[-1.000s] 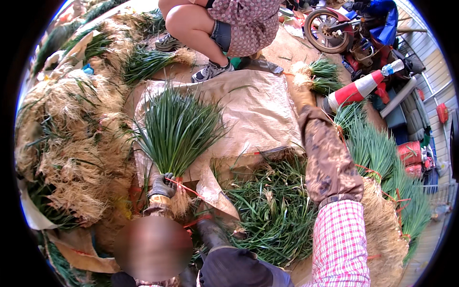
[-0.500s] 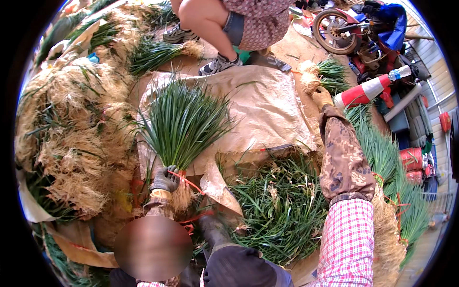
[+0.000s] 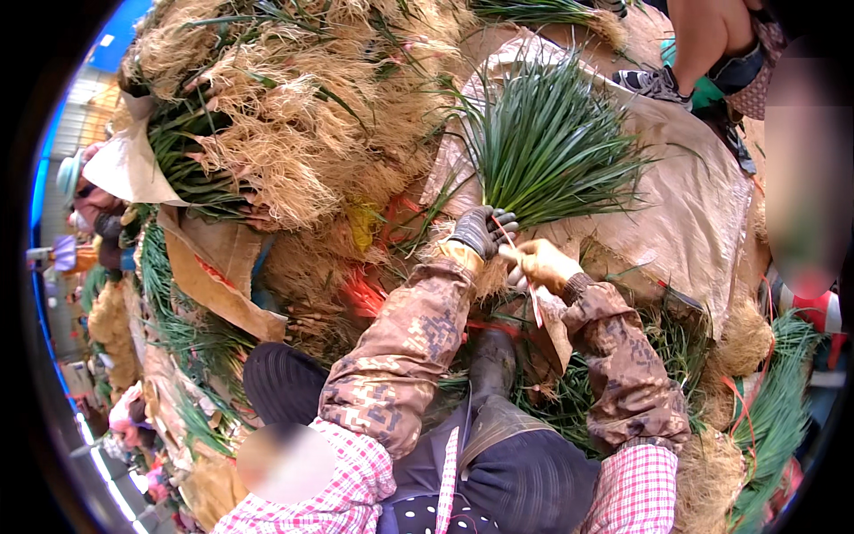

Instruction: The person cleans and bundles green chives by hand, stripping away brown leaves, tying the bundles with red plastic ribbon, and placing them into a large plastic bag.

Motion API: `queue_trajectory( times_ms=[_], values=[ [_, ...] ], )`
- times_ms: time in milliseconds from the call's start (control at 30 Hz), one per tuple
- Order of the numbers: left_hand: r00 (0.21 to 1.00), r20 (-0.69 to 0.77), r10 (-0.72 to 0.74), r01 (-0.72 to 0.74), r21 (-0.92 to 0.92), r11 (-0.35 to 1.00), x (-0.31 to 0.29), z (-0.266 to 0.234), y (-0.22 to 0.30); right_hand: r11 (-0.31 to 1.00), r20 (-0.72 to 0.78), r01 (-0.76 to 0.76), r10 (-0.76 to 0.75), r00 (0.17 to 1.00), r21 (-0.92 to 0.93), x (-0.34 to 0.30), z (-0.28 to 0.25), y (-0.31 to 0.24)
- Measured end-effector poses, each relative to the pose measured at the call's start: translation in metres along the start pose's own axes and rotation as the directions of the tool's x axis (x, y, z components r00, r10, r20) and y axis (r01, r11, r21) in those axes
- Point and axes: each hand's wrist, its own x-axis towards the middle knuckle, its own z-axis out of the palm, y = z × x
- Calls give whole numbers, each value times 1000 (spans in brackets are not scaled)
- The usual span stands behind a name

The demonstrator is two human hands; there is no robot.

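My left hand point(image 3: 485, 233), in a grey glove, is closed round the base of a bunch of long-leaved greens point(image 3: 556, 133). Its leaves fan out away from me over a tan sheet point(image 3: 680, 178), while its pale roots hang partly hidden below the hand. Close beside it on the right, my right hand point(image 3: 543, 265), in a yellowish glove, has its fingers pinched on a thin pale-red tie strip point(image 3: 534, 303). The strip runs from the left hand down past the right fingers.
A big heap of rooted greens point(image 3: 285, 133) fills the far left. Cut leaves point(image 3: 569, 400) lie below my right arm, and tied bunches point(image 3: 774, 400) line the right side. Orange-red strips point(image 3: 365, 294) lie left of my hands. A person's leg and shoe point(image 3: 658, 84) stand at the sheet's far edge.
My right hand has come back from the bunches at the far right to beside my left hand. The view has swung left; my left hand still holds the greens.
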Motion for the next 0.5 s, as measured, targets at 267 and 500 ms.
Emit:
queue_trajectory(
  times_ms=[267,500],
  values=[
    [999,43,-26,28,-61,998,-8,-4,-5,483,-132,677,-855,501,-556,-30,-14,-6],
    [984,171,-57,105,-286,952,-21,12,4,561,-204,653,-659,724,509,43,24,-41]
  ],
)
